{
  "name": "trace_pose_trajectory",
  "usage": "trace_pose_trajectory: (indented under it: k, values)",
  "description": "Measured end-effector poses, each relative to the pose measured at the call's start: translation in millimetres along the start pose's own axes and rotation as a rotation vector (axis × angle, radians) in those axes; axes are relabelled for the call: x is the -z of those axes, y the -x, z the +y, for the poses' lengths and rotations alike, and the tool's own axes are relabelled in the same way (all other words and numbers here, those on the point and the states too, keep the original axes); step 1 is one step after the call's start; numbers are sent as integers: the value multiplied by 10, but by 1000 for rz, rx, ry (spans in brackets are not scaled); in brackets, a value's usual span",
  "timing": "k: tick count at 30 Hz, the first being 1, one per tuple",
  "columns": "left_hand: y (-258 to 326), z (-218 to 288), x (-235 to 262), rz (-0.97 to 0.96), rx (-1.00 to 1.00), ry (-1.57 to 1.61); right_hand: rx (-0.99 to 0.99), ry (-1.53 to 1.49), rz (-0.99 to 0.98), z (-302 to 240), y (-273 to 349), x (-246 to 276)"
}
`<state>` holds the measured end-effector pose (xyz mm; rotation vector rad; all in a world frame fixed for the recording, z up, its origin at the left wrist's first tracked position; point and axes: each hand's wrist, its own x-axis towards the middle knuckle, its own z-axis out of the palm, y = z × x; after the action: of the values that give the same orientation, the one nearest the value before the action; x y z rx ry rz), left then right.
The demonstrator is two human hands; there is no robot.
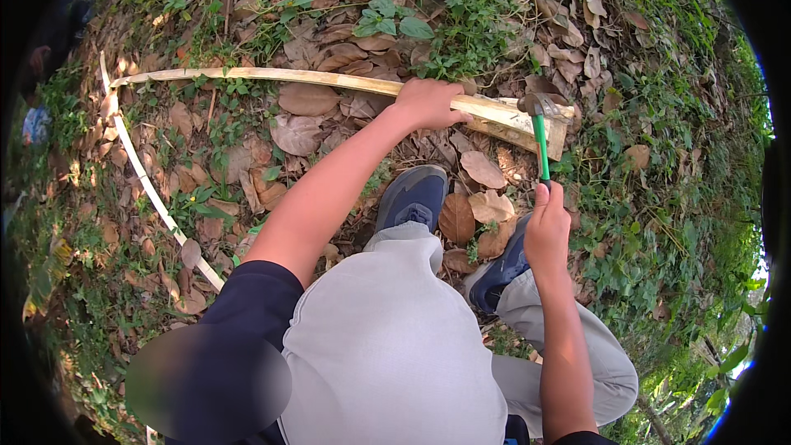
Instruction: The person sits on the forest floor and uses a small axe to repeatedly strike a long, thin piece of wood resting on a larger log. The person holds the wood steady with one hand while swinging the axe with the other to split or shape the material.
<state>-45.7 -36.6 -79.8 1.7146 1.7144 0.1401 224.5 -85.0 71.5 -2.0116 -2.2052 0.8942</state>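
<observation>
My left hand [428, 105] is closed around a long, pale wooden strip [272, 75], which stretches from the far left to the right. Under the strip's right end lies a thicker piece of wood [509, 130]. My right hand [548, 218] grips a hammer [540, 140] by its green and black handle. The metal hammer head is at the strip's right end; whether it touches the wood I cannot tell. At the far left, the strip meets a second pale strip [148, 177] that runs back toward me, its near part hidden by my left arm.
Dry brown leaves [306, 100] and low green plants [478, 41] cover the ground. My blue shoes [414, 196] are just on the near side of the wood. Near the left edge, a dark figure, seemingly a person [62, 41], is partly visible.
</observation>
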Motion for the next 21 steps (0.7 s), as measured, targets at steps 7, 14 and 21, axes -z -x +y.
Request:
trace_pose_trajectory:
  k: [7,14,21]
  values:
    - [21,-5,18,-28,19,22,64,-192,157,-64,3,-37]
    - [32,40,50,-22,34,27,119,-247,247,83,39,-176]
    - [3,32,-27,14,35,7,-43,-256,101,181,38,-121]
